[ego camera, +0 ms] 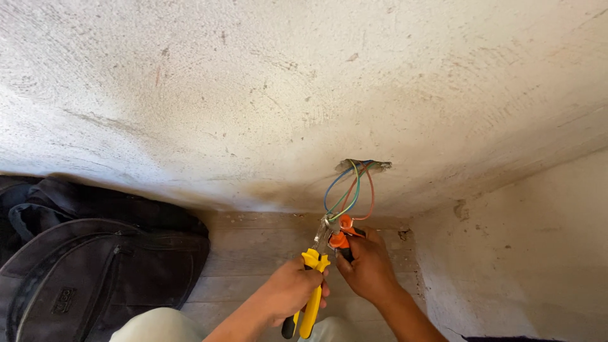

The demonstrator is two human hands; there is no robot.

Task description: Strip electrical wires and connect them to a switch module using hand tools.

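Observation:
Several thin wires [348, 193], blue, green, yellow and red, hang out of a small hole [366, 166] low in the rough white wall. My left hand [288, 291] grips yellow-handled pliers [312, 278], whose jaws reach up to the lower ends of the wires. Close beside it, my right hand [370, 269] holds an orange-handled tool [342, 237] against the same wire ends. The two tools meet just below the wire loop, and the wire tips are hidden between them.
A black backpack [95, 266] lies on the wooden plank floor [253, 247] at the left, against the wall. A second white wall [519, 253] forms a corner at the right. My light trouser knee [158, 326] shows at the bottom.

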